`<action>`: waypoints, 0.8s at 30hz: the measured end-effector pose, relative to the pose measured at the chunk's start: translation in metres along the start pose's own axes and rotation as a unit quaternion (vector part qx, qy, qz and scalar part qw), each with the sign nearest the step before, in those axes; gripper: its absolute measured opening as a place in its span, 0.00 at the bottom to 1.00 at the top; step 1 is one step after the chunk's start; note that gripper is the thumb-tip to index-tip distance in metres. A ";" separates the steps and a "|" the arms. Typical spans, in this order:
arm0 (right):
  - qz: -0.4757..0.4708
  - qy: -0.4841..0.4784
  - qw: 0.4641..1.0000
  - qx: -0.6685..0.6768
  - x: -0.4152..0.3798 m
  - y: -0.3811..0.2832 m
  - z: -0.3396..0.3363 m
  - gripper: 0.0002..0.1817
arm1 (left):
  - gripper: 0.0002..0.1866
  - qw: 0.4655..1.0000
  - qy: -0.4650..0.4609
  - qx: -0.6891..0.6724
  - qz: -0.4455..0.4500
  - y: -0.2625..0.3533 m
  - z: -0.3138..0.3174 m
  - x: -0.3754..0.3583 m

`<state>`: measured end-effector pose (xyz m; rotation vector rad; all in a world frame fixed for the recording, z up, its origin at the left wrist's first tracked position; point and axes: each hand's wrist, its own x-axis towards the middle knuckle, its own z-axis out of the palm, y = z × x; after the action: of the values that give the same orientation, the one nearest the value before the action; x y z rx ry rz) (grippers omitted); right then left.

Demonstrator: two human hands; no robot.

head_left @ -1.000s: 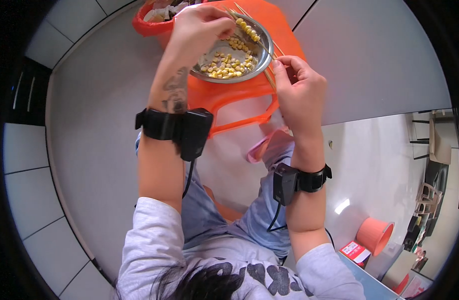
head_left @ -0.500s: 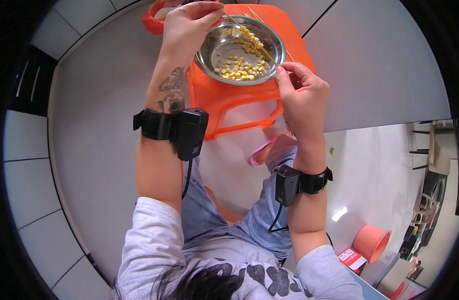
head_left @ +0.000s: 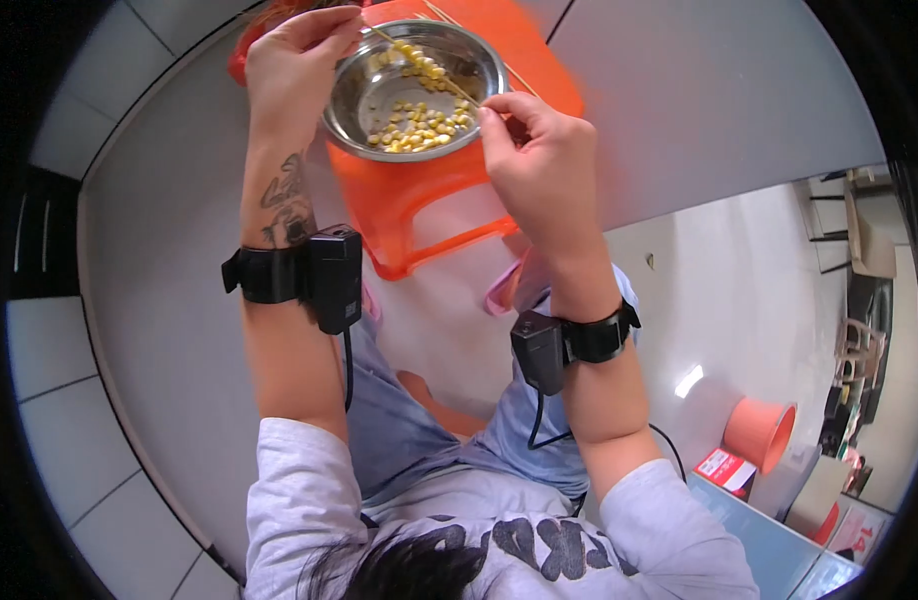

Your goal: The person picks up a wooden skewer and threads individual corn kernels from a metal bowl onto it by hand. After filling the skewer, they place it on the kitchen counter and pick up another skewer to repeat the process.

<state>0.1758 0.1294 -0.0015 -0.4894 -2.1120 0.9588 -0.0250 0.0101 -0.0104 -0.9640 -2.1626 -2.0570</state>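
A thin wooden skewer threaded with yellow corn kernels (head_left: 425,66) slants over a steel bowl. My left hand (head_left: 301,62) pinches its upper left end, fingers closed. The lower right end is held between thumb and fingers of my right hand (head_left: 541,150), beside the bowl's right rim. Loose corn kernels (head_left: 419,128) lie in the bottom of the steel bowl (head_left: 351,134), which rests on an orange plastic stool (head_left: 434,185).
More skewers (head_left: 441,12) lie on the stool behind the bowl. A red object (head_left: 241,58) is partly hidden behind my left hand. A grey panel (head_left: 719,100) stands at the right. On the lower right are a pink bin (head_left: 754,432) and a red-and-white box (head_left: 724,470).
The view has shifted, so the bowl, stool and both hands appear farther left. Both hands still hold the skewer by its ends, over the bowl.
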 end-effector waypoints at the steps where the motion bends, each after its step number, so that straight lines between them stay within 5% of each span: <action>1: -0.005 0.002 1.000 0.005 0.000 0.003 0.001 0.06 | 0.12 1.000 -0.011 -0.011 0.001 0.001 0.001 0.001; 11: -0.005 0.012 1.000 -0.004 -0.001 0.005 0.000 0.06 | 0.09 0.999 -0.040 0.034 0.002 0.016 0.024 -0.010; 14: -0.001 0.023 0.999 -0.029 0.001 0.009 -0.003 0.07 | 0.11 0.992 -0.111 0.054 0.001 0.012 0.033 -0.014; 18: 0.050 0.037 0.997 -0.046 0.008 0.009 -0.013 0.07 | 0.24 0.987 -0.126 -0.093 -0.035 0.017 0.043 -0.015; 22: 0.058 0.058 0.996 -0.022 0.011 0.010 -0.018 0.08 | 0.22 0.981 -0.089 0.168 0.034 0.012 0.051 -0.017; 24: 0.052 0.054 0.997 -0.025 0.010 0.010 -0.017 0.08 | 0.14 0.947 -0.206 0.228 0.089 0.010 0.055 -0.018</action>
<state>0.1824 0.1501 0.0035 -0.6682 -2.0340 0.9176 0.0158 0.0516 -0.0161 -1.5430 -2.4543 -1.2679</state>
